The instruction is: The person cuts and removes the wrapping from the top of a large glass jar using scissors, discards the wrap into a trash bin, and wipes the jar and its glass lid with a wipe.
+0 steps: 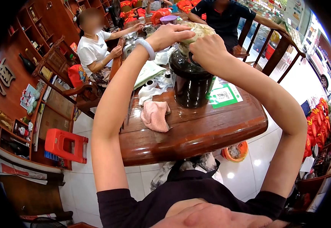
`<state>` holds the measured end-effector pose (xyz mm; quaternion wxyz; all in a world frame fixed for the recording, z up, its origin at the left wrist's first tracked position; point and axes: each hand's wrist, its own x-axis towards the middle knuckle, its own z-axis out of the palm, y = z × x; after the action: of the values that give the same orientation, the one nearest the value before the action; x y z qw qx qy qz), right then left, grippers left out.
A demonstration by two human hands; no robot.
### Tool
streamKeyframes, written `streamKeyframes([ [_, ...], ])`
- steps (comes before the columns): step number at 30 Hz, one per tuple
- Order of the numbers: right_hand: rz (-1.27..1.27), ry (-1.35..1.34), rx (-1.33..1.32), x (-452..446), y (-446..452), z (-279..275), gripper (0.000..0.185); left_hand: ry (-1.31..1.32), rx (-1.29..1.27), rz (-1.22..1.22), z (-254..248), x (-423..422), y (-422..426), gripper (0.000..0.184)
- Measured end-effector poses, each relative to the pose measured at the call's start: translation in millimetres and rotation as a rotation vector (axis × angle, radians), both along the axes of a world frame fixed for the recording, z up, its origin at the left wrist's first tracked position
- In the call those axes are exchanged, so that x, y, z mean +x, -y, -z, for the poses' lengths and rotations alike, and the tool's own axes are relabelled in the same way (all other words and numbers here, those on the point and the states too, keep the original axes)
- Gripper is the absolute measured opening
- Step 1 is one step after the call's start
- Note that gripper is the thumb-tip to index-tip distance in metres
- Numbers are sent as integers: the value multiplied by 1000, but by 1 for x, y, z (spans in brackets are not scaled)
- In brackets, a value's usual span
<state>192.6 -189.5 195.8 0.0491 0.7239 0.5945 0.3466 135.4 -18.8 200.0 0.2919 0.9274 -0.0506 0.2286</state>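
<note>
A tall glossy black pot (192,85) stands on the wooden table, with a dark loop handle near its top. Above its mouth is a pale, mottled greenish-cream thing (201,28), whose kind I cannot make out. My left hand (172,35), with a pale bangle (146,48) at the wrist, reaches over the pot with fingers stretched out flat against that pale thing. Curled closed beside it, my right hand (210,50) is at the pot's top near the loop; its grip is hidden. A pink cloth (155,116) lies crumpled in front of the pot.
On the wooden table (211,127) are a green-and-white QR card (225,95), a pale green cloth (149,73) and small white vessels. A person in white (93,49) sits at the left, another in dark clothes (222,19) at the far right. A red stool (66,145) and orange bin (236,152) stand on the floor.
</note>
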Motion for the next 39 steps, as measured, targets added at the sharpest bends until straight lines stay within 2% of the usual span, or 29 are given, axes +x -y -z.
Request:
streamKeyframes([
  [2, -1, 8, 13, 1, 4, 0, 29, -16, -48, -2, 0, 0, 0, 45],
  [4, -44, -189, -79, 1, 17, -6, 35, -38, 9, -23, -1, -2, -1, 49],
  [5, -47, -184, -76, 3, 21, -5, 35, -34, 12, -26, -2, -2, -2, 49],
  [10, -8, -236, -30, 10, 27, 9, 55, -92, 95, -31, -1, -1, -6, 58],
  [12, 66, -290, -66, 4, 24, 9, 51, -114, 59, -44, 0, -3, -3, 63],
  [14, 138, -346, -101, -3, 22, 11, 48, 4, 102, -24, 1, -4, 3, 68],
  [18, 46, -361, -109, -4, 23, 34, 53, 137, 213, -94, 13, -2, 9, 71],
  [20, 29, -379, -63, 3, 33, 45, 62, 152, 284, -114, 16, -2, 5, 65],
  [23, 69, -396, -25, 18, 56, 64, 63, 96, 216, -65, 13, -1, -1, 52],
  [28, 144, -565, -35, 36, 79, 103, 58, 181, 327, -40, 21, 0, -5, 49],
  [30, 106, -605, 5, 33, 83, 114, 58, 296, 568, -77, 24, 0, -4, 47],
  [33, 84, -731, 83, 23, 89, 120, 61, 374, 725, -114, 28, -3, -3, 44],
  [38, 87, -883, 84, 26, 83, 124, 70, 422, 780, -182, 34, -10, 3, 41],
  [39, 108, -969, 80, 27, 80, 124, 68, 500, 754, -194, 35, -12, 7, 41],
])
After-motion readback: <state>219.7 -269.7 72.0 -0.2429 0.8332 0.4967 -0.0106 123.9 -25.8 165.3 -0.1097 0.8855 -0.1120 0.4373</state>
